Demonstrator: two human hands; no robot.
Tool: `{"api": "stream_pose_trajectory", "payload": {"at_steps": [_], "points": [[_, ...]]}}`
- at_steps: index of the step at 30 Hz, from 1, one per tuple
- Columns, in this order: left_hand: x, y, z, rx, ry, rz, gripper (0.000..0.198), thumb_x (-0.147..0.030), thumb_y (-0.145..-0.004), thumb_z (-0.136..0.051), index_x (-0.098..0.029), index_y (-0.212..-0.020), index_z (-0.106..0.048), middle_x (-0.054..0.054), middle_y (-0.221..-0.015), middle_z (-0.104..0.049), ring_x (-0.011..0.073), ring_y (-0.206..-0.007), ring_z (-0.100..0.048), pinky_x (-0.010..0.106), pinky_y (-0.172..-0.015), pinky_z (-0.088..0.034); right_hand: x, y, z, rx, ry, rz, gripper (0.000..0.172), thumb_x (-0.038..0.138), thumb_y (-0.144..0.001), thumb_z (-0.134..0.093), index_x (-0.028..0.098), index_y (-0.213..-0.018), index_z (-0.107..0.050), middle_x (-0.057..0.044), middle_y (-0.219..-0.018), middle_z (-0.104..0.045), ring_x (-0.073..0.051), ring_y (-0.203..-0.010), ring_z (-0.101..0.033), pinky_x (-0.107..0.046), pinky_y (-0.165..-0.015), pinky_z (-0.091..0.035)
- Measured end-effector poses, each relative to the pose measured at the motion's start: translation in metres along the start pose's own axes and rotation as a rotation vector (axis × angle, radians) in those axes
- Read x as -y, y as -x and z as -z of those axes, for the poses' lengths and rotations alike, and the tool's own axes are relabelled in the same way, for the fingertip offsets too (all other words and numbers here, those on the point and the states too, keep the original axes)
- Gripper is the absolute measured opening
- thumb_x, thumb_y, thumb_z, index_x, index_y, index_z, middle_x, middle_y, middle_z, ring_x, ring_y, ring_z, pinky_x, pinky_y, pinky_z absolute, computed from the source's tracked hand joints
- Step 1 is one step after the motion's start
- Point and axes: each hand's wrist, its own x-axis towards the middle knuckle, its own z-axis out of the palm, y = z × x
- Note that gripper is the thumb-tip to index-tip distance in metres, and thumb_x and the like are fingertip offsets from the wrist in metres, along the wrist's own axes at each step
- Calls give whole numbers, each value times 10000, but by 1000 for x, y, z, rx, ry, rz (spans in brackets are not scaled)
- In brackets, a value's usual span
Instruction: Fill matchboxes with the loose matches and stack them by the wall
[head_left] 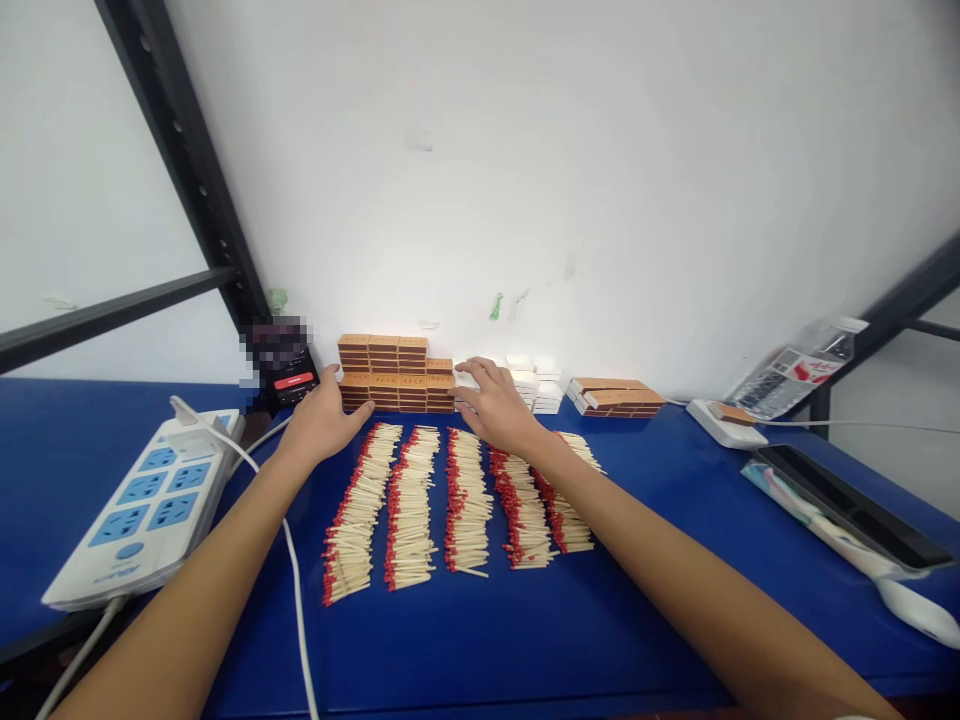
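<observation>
My left hand [322, 412] is at the left end of a stacked row of orange-brown matchboxes [386, 385], its thumb spread across the front and its fingertips at the side. Toward the row's right end, my right hand [495, 402] reaches with bent, parted fingers, partly covering white inner matchbox trays [547, 398]. Whether its fingertips touch the boxes or trays, I cannot tell. In front of both hands lie several long rows of red-tipped matches [409, 505], heads mostly to the left. My right forearm hides part of the rightmost row [574, 520].
More matchboxes [615, 397] lie stacked at the back right, near a white adapter [726, 424] and a plastic bottle [799, 370]. A dark flat device [855, 505] is at the right. A power strip [150, 500], white cable [294, 570] and phone [292, 385] are on the left.
</observation>
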Motion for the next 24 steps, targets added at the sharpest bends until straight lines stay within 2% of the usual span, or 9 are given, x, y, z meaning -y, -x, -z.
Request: {"api": "stream_pose_trajectory", "payload": {"at_steps": [4, 7, 9, 12, 15, 18, 21, 24], "points": [[0, 0, 2, 9, 24, 8, 863, -528, -920, -662, -90, -1585, -329, 259, -1429, -664, 400, -1342, -644, 497, -1086, -518, 3, 0, 3, -16, -21, 3, 253, 217, -1022, -560, 211, -1185, -753, -189, -1471, -569, -356, -1427, -393, -552, -1071, -405], [-1, 1, 4, -13, 31, 8, 850, -501, -921, -666, -84, -1584, -335, 262, -1466, -636, 393, -1364, -628, 506, -1115, -505, -1, -3, 13, -66, -37, -12, 245, 228, -1036, -532, 212, -1126, -759, -182, -1415, -613, -347, -1377, -439, -536, -1045, -418], [-4, 3, 6, -72, 20, -18, 816, -471, -921, -665, -83, -1571, -362, 261, -1478, -625, 391, -1368, -621, 512, -1128, -498, -15, -4, 26, -96, -57, -46, 253, 235, -1040, -513, 208, -1069, -763, -174, -1266, -685, -339, -1266, -520, -512, -995, -445], [-11, 9, 11, -195, 20, -130, 726, -421, -929, -643, -118, -1547, -411, 215, -1458, -645, 364, -1319, -649, 493, -1117, -512, -53, 2, 55, -139, -123, -149, 233, 254, -1009, -534, 189, -1000, -758, -127, -948, -721, -287, -983, -628, -438, -886, -502], [-20, 15, 15, -269, 25, -273, 600, -393, -957, -594, -156, -1497, -487, 161, -1388, -690, 338, -1280, -659, 479, -1122, -510, -103, 30, 86, -264, -143, -423, 227, 319, -964, -568, 196, -982, -758, -73, -832, -717, -225, -743, -633, -373, -750, -517], [-30, 21, 17, -288, -2, -390, 465, -391, -986, -544, -171, -1395, -582, 141, -1327, -725, 336, -1261, -656, 483, -1129, -500, -144, 79, 102, -339, -40, -657, 242, 395, -917, -599, 207, -927, -751, -63, -770, -709, -233, -718, -641, -383, -747, -513], [-38, 27, 17, -286, -11, -471, 408, -396, -1008, -514, -184, -1339, -620, 134, -1300, -740, 333, -1233, -666, 486, -1113, -508, -167, 128, 96, -282, 60, -777, 288, 463, -881, -612, 207, -922, -738, -100, -839, -734, -273, -781, -663, -429, -799, -521], [-42, 30, 16, -288, 0, -507, 381, -411, -1019, -510, -205, -1312, -638, 123, -1257, -752, 324, -1206, -679, 488, -1108, -511, -171, 153, 78, -144, 137, -804, 396, 579, -882, -604, 205, -934, -720, -165, -969, -755, -346, -939, -665, -496, -893, -517]]}}
